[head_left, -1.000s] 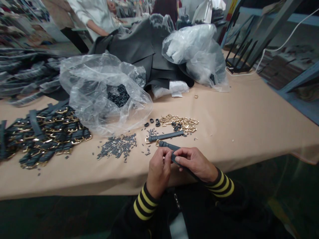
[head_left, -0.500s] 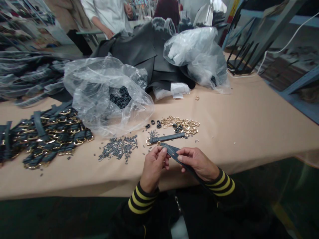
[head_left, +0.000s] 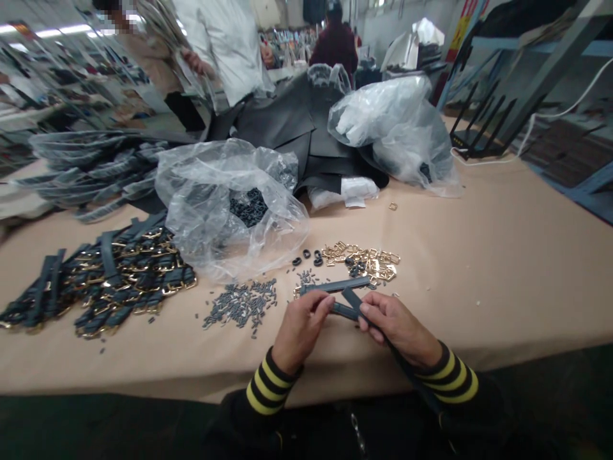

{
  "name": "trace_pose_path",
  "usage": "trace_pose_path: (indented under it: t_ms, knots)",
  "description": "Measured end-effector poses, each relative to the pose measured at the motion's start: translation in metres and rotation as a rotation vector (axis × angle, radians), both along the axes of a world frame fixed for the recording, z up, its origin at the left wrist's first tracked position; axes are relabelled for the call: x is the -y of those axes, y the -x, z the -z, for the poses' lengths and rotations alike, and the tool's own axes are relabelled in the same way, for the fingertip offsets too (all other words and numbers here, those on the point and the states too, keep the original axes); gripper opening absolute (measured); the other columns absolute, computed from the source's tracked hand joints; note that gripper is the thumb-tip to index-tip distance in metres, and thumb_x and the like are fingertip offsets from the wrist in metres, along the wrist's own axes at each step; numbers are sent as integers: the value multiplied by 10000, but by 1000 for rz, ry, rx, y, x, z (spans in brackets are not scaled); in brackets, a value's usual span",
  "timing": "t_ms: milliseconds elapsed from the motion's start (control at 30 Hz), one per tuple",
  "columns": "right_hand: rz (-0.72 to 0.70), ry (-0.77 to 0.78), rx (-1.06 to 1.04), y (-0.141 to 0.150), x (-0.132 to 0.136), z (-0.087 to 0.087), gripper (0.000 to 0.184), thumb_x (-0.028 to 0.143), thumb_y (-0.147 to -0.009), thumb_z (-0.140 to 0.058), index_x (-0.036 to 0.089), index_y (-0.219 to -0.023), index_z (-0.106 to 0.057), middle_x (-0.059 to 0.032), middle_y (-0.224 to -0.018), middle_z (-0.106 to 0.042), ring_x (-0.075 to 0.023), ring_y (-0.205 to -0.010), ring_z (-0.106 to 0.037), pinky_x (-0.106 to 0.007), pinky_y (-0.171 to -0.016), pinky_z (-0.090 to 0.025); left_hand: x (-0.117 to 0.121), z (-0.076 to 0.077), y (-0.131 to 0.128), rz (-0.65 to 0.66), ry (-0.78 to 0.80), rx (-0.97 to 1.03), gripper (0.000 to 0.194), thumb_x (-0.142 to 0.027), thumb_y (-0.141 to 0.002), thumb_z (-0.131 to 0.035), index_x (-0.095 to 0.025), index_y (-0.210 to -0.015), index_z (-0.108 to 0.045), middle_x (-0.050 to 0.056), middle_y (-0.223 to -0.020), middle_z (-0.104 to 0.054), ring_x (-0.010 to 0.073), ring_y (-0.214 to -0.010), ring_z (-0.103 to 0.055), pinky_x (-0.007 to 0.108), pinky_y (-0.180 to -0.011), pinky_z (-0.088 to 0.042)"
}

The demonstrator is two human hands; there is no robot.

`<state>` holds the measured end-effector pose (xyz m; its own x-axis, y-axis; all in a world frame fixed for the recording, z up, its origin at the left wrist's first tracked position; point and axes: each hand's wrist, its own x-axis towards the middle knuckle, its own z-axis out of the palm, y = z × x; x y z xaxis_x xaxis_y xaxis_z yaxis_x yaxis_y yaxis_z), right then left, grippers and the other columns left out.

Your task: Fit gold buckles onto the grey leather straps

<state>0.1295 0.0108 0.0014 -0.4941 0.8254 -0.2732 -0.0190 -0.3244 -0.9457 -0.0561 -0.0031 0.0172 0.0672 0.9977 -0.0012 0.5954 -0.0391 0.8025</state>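
Two hands: left hand (head_left: 302, 324), fingers pinched on dark strap (head_left: 345, 311); right hand (head_left: 403, 327), at its three o'clock, fingers closed on dark strapping. Gold metal loops (head_left: 389, 258), counter (head_left: 460, 255), right hand's eleven o'clock.

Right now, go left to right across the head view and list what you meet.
Heap of buckled straps → scatter of small dark pieces → left hand → right hand → black device with upright antennas.
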Motion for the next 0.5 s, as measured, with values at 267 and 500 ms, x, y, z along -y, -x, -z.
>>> trace_pose_path:
  t_ms: [267, 500]
  knots:
    - [254, 71, -92, -4, -19, 1, 263, 403, -791, -542, 148, -785, -477, 3, -655, -593, -69, -489, -522, -190, -477, -438, -84, 16, 25, 55, -171, -428, 93, -169, -767, -505, -176, -738, -592, 57, -795, -562, 193, -786, -521, 313, -730, -402]
    - [182, 3, -41, -3, -21, 1, 192, 343, -813, -508, 163, -851, -452, 18, -673, -577, -47, -419, -416, -176, -399, -354, -98, 18, 16, 75, -82, -306, 103, -132, -735, -493, -164, -644, -529, 21, -678, -508, 167, -689, -507, 318, -690, -410]
